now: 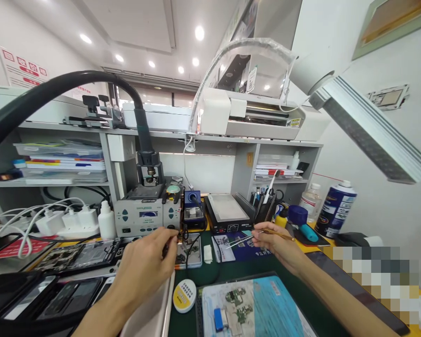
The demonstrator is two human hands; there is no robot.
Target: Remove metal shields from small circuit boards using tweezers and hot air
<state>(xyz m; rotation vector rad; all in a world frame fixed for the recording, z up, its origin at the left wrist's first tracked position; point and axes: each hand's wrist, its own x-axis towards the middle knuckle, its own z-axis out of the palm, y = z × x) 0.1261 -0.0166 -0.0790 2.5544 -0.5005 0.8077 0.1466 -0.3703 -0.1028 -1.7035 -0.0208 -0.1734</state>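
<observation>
My right hand [272,241] grips a pair of tweezers [280,233] with a gold-coloured body. Their thin silver tips point left, above a blue and white printed card [228,249]. My left hand [149,262] is closed, its fingers curled together near the front of a grey rework station [148,216]. Whatever those fingers hold, if anything, is hidden. Just right of them lies a small clear-topped case [192,256] with a dark cable across it. Nearer to me, small green circuit boards [235,296] and a blue part [218,320] lie on a blue and pale work pad [277,304].
A round yellow and white tin [184,296] sits beside the pad. Opened phones [73,257] crowd the left. Behind stand a soldering station [194,213], a black hot plate [228,213] and a spray can [336,208]. A black gooseneck arm [91,77] and a lamp [375,126] hang overhead.
</observation>
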